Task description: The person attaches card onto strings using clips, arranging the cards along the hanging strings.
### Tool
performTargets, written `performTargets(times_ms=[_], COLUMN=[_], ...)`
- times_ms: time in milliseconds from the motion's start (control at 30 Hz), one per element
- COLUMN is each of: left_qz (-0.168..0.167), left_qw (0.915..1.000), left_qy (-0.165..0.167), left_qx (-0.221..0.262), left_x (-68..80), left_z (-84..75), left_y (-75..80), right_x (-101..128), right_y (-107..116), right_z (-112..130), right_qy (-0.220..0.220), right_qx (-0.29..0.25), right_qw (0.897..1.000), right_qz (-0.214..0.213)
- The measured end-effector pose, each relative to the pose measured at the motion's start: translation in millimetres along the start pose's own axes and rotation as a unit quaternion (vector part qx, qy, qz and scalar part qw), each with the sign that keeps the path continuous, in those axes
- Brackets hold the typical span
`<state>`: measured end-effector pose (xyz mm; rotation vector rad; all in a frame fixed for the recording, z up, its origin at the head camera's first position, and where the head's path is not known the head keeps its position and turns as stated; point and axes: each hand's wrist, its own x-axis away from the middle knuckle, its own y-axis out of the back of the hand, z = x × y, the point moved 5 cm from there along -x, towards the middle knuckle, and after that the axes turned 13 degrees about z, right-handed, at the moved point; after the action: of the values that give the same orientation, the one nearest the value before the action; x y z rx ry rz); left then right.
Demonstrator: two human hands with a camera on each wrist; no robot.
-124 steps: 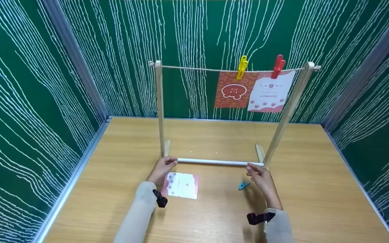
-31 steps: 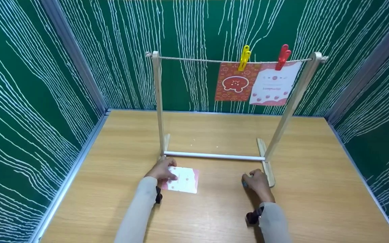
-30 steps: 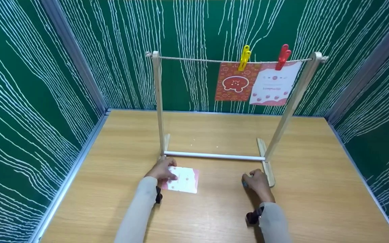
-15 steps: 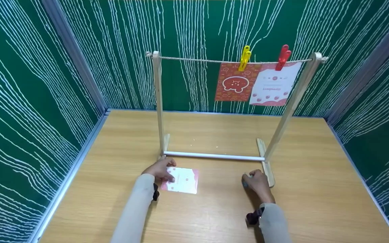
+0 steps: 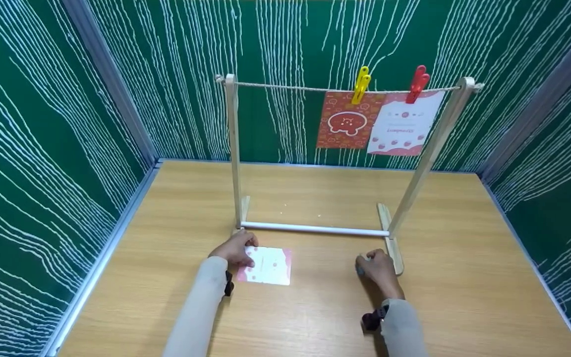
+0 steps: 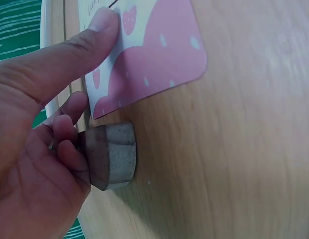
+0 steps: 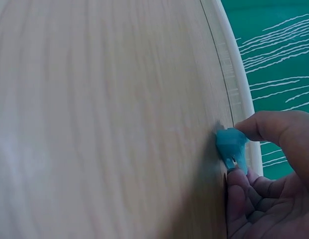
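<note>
Worktop (image 5: 464, 277): wood, boxed in by green walls w/ white streaks; it carries everything, largest first.

Drying rack (image 5: 234, 148): two wooden uprights on flat feet, white bar (image 5: 315, 229) low btwn them as a brace, string (image 5: 290, 89) taut across the top. It stands mid-worktop, just beyond both hands, so the string is w/in reach.

On the string, right half: red card (image 5: 342, 126) hangs under a yellow peg (image 5: 361, 85), white card (image 5: 404, 129) under a red peg (image 5: 418, 84). Pegs nip each card's top edge to the string, so the cards hang flat, side by side; left half of the string is bare.

Loose card (image 5: 268, 265) (white, pink wavy border, strawberry spots) lies flat on the worktop just in front of the rack's left foot. Left hand (image 5: 234, 249) is on its left edge: thumb (image 6: 69, 55) pressed on the top face, the other fingers curled at the rim beside a foot of the rack (image 6: 109, 154) — looks like a pinch to get a flat card's edge off the wood.

Blue peg (image 7: 231, 147): smallest item, on the worktop by the rack's right foot. Right hand (image 5: 377, 267) is curled over it, fingertips pinching it from both sides, peg touching the wood. Head view mostly hides it under the hand.
</note>
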<state>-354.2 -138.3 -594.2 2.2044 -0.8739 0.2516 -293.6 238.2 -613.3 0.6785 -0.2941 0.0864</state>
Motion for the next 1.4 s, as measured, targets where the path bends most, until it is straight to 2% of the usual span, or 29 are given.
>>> performTargets(times_ms=[200, 400, 667, 933, 1067, 1233, 1400], left_qz=[-0.001, -0.001, -0.017, -0.018, -0.028, -0.043, -0.042], left_qw=[0.9996, 0.9997, 0.9985, 0.9974, 0.9969, 0.9955, 0.9952], left_qy=[-0.014, -0.015, 0.001, 0.018, 0.037, 0.025, 0.032], left_qx=[-0.025, -0.022, -0.052, -0.067, -0.063, -0.081, -0.082], left_x=[-2.2, -1.2, 0.6, 3.2, 8.8, 9.3, 7.3], left_z=[0.8, -0.2, -4.6, -9.7, -10.9, -14.0, -11.3], left_y=[-1.6, -2.3, -2.9, -3.7, -3.3, -3.4, -6.2], right_x=[0, 0, 0, 0, 1, 3, 4], right_y=[1, 1, 0, 0, 1, 4, 5], right_z=[-1, 0, -1, -4, -3, -2, -2], right_qy=[-0.008, -0.008, -0.007, -0.008, -0.015, -0.018, -0.015], right_qx=[0.002, 0.003, -0.006, -0.014, -0.023, -0.04, -0.056], right_qw=[1.0, 1.0, 1.0, 1.0, 0.999, 0.998, 0.997], right_qz=[0.002, -0.008, 0.001, 0.003, 0.017, 0.035, 0.052])
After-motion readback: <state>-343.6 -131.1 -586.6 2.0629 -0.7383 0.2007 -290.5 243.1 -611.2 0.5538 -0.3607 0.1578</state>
